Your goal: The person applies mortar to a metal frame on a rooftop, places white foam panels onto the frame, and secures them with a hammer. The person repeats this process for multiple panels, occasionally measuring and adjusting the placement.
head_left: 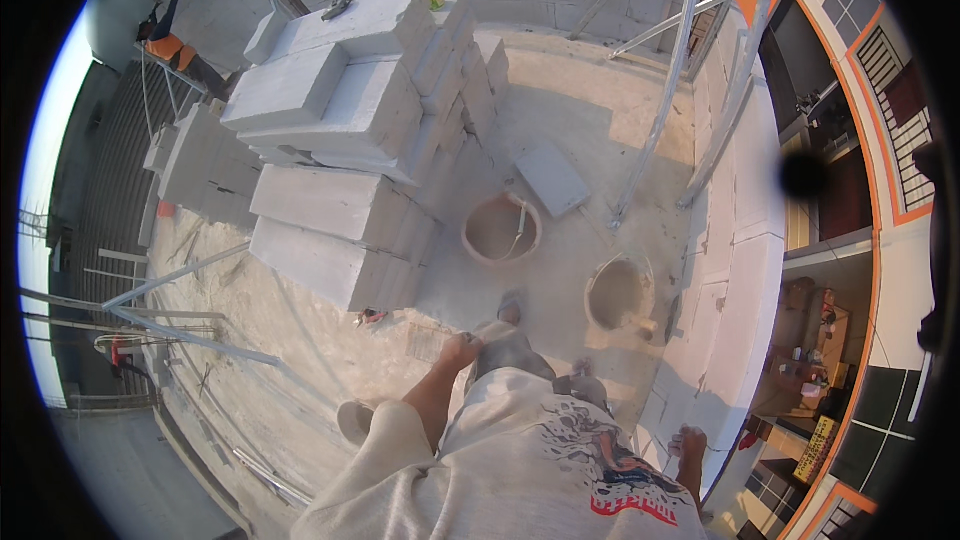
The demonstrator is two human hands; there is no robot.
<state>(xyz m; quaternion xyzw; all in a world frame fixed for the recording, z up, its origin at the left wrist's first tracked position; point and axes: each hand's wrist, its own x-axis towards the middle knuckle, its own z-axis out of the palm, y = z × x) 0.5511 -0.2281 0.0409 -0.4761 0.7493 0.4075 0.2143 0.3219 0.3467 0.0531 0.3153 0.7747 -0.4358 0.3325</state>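
Runs along the right side as a low white block wall [738, 240] — upright, joints showing, partly shaded.

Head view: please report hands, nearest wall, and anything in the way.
Left hand at trouser leg. Right hand beside white block wall. Floor ahead: left bucket, right bucket, loose block, possibly obstructing.

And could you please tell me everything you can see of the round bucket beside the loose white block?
The bucket looks round, with a dusty, pinkish-tan rim and a dull grey inside; whether it holds anything is unclear. A thin pale strip, perhaps its handle, crosses the right of the opening. It stands upright on the grey floor, with the block stack to its left and the loose white block beyond it on the right.
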